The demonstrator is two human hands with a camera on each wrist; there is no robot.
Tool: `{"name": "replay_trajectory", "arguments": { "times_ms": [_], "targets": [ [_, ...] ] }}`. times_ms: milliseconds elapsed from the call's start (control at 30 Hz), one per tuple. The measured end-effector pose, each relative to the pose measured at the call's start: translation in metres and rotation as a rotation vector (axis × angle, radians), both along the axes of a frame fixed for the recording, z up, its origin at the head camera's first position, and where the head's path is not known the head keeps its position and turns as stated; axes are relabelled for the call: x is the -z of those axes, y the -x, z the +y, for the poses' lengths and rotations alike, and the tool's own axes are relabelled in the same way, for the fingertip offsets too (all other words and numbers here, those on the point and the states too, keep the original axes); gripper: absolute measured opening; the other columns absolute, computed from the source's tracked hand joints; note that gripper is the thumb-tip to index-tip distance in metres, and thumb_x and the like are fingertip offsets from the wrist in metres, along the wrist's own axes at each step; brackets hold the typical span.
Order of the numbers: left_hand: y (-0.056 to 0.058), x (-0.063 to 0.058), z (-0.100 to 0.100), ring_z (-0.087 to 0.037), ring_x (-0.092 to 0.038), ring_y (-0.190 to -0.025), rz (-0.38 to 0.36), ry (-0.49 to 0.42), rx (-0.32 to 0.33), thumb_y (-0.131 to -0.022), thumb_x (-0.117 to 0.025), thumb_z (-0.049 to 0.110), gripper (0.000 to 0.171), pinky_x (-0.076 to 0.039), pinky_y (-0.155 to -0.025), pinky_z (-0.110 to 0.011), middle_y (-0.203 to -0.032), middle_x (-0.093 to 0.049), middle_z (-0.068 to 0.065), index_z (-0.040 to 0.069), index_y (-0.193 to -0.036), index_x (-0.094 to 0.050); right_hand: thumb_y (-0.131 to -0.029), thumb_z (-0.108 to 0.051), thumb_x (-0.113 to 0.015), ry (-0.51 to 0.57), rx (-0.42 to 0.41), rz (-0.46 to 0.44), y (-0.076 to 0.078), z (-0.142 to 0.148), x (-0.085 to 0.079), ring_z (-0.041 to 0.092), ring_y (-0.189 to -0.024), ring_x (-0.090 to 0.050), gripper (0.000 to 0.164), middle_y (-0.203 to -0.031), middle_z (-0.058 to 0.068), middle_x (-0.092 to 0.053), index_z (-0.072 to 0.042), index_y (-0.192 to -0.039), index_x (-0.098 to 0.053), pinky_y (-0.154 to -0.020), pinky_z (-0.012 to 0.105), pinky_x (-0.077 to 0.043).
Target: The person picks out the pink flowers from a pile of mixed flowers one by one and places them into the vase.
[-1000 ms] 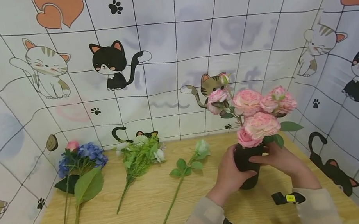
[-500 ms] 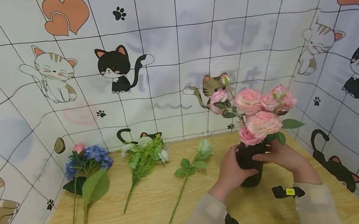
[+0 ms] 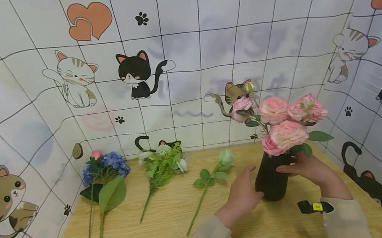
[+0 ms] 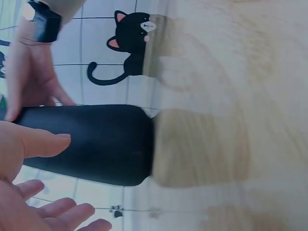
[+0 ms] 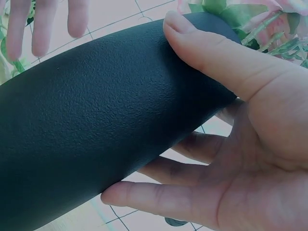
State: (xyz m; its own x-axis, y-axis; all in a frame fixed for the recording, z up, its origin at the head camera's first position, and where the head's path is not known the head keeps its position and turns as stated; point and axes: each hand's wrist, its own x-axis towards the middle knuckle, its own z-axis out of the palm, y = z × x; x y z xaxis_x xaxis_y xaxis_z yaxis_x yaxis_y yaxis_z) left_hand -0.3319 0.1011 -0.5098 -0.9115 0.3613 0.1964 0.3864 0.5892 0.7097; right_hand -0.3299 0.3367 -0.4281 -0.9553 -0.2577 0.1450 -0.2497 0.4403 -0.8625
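Observation:
A black vase (image 3: 272, 179) stands on the wooden table at the right in the head view, with pink artificial roses (image 3: 288, 134) and green leaves rising from its mouth. My right hand (image 3: 311, 170) grips the vase's upper part; in the right wrist view its thumb (image 5: 202, 55) lies across the front and the fingers reach along the far side. On the vase's left is my left hand (image 3: 239, 195), its fingers spread and loose. The left wrist view has that hand's thumb (image 4: 45, 144) in front of the vase (image 4: 106, 144), the other fingers apart from it.
Left of the vase lie a white rose stem (image 3: 203, 192), a white-and-green spray (image 3: 161, 166), and a blue hydrangea (image 3: 115, 163) beside a pink-budded stem (image 3: 96, 154). A cat-print cloth (image 3: 180, 53) closes off the table's back and sides.
My left hand has loosened from the vase and moved a little to the left, uncovering more of it. The right hand keeps its grip. The head view has shifted slightly.

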Motion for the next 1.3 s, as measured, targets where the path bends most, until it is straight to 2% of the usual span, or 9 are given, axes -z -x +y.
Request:
{"name": "replay_trajectory", "arguments": {
  "times_ms": [100, 233, 367, 433, 500, 633, 733, 1100, 1300],
  "targets": [
    [-0.004, -0.004, -0.016, -0.022, -0.055, -0.144, 0.009, 0.008, 0.021, -0.092, -0.082, 0.015, 0.075, -0.050, -0.115, -0.038, -0.158, -0.055, -0.003, 0.015, -0.158, -0.046, -0.095, -0.003, -0.077, 0.016, -0.018, -0.004, 0.000, 0.000, 0.001, 0.075, -0.138, -0.036, 0.101, -0.166, 0.041, -0.017, -0.001, -0.168, -0.007, -0.082, 0.054, -0.065],
    [-0.008, -0.010, -0.041, -0.026, -0.058, -0.140, -0.023, -0.041, 0.046, -0.097, -0.079, 0.015, 0.069, -0.053, -0.110, -0.039, -0.159, -0.053, -0.004, 0.016, -0.158, -0.047, -0.096, -0.003, -0.076, 0.034, -0.042, -0.028, 0.000, 0.001, 0.001, 0.077, -0.144, -0.021, 0.105, -0.170, 0.039, -0.007, -0.003, -0.169, -0.001, -0.086, 0.056, -0.064],
    [-0.006, -0.016, -0.065, -0.018, -0.072, -0.111, -0.013, -0.103, 0.080, -0.098, -0.077, 0.011, 0.052, -0.059, -0.087, -0.027, -0.141, -0.067, -0.007, 0.014, -0.147, -0.059, -0.096, -0.002, -0.076, 0.047, -0.048, -0.041, 0.001, 0.001, 0.001, 0.078, -0.145, -0.012, 0.108, -0.171, 0.038, -0.002, -0.005, -0.170, 0.002, -0.088, 0.060, -0.062],
    [-0.004, -0.019, -0.077, -0.012, -0.072, -0.096, -0.006, -0.118, 0.094, -0.098, -0.074, 0.008, 0.042, -0.058, -0.078, -0.023, -0.127, -0.072, -0.007, 0.013, -0.138, -0.065, -0.096, -0.002, -0.076, 0.049, -0.050, -0.044, 0.002, 0.001, 0.001, 0.078, -0.145, -0.013, 0.108, -0.171, 0.038, -0.002, -0.004, -0.170, 0.002, -0.088, 0.060, -0.062],
    [-0.001, -0.022, -0.088, -0.007, -0.070, -0.089, -0.006, -0.124, 0.101, -0.100, -0.072, 0.007, 0.033, -0.057, -0.075, -0.021, -0.116, -0.073, -0.007, 0.012, -0.132, -0.068, -0.096, -0.002, -0.076, 0.048, -0.049, -0.045, 0.002, 0.001, 0.001, 0.078, -0.145, -0.013, 0.107, -0.171, 0.039, -0.003, -0.004, -0.169, 0.002, -0.088, 0.060, -0.063],
    [0.000, -0.030, -0.110, -0.007, -0.069, -0.089, -0.009, -0.086, 0.070, -0.102, -0.070, 0.009, 0.025, -0.057, -0.076, -0.024, -0.109, -0.072, -0.001, 0.015, -0.126, -0.071, -0.096, -0.003, -0.077, 0.043, -0.046, -0.046, 0.002, 0.000, 0.001, 0.078, -0.145, -0.014, 0.106, -0.170, 0.040, -0.005, -0.003, -0.169, 0.000, -0.087, 0.058, -0.063],
    [-0.001, -0.033, -0.122, -0.009, -0.071, -0.089, 0.033, -0.044, 0.043, -0.101, -0.072, 0.010, 0.021, -0.058, -0.077, -0.024, -0.104, -0.073, 0.002, 0.016, -0.120, -0.072, -0.095, -0.003, -0.077, 0.041, -0.045, -0.042, 0.002, 0.001, 0.002, 0.077, -0.144, -0.020, 0.106, -0.168, 0.042, -0.009, -0.003, -0.169, -0.001, -0.086, 0.057, -0.064],
    [-0.013, -0.024, -0.167, -0.010, -0.070, -0.087, 0.065, 0.003, -0.034, -0.100, -0.074, 0.016, 0.015, -0.058, -0.074, -0.027, -0.100, -0.074, 0.003, 0.017, -0.115, -0.073, -0.096, -0.004, -0.076, 0.029, -0.049, -0.048, 0.001, 0.004, 0.001, 0.077, -0.142, -0.025, 0.105, -0.166, 0.045, -0.011, -0.002, -0.169, -0.001, -0.088, 0.057, -0.063],
    [-0.014, -0.022, -0.193, -0.020, -0.070, -0.096, 0.080, -0.016, -0.120, -0.099, -0.075, 0.017, 0.016, -0.058, -0.081, -0.038, -0.105, -0.075, -0.004, 0.017, -0.115, -0.073, -0.096, -0.004, -0.076, 0.033, -0.047, -0.041, 0.000, 0.005, 0.002, 0.077, -0.141, -0.028, 0.104, -0.166, 0.044, -0.013, -0.001, -0.169, -0.002, -0.088, 0.058, -0.063]
  ]
}}
